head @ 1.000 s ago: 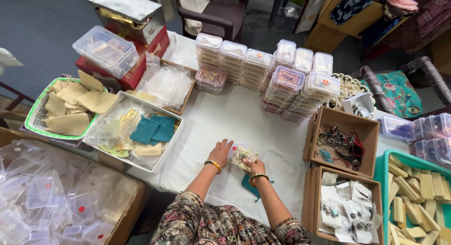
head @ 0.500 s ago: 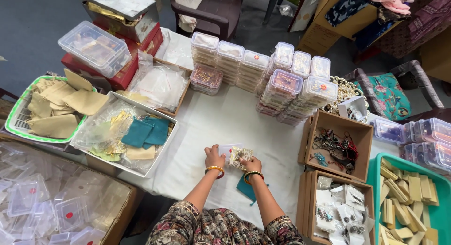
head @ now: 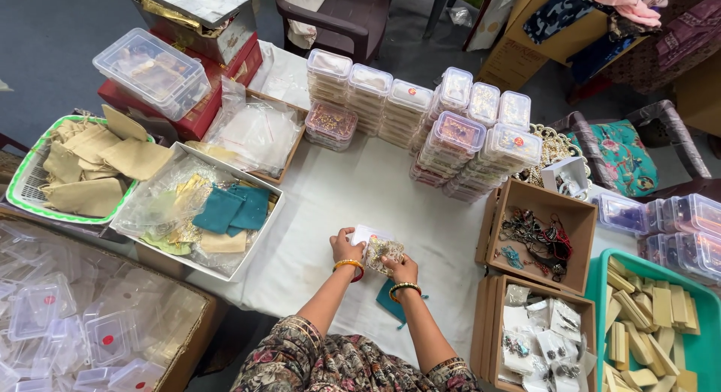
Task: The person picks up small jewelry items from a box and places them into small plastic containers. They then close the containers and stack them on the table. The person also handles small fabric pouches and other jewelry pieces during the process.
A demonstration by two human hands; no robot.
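Two hands work a small clear plastic box (head: 366, 235) and a gold jewellery piece (head: 383, 251) on a white cloth-covered table (head: 360, 189).

The left hand (head: 345, 247) grips the box; the right hand (head: 403, 269) pinches the jewellery just right of it. A teal pouch (head: 391, 300) lies below the jewellery. Stacks of lidded clear boxes (head: 443, 129) stand beyond it, an open cardboard box of ornaments (head: 542, 233) to its right.
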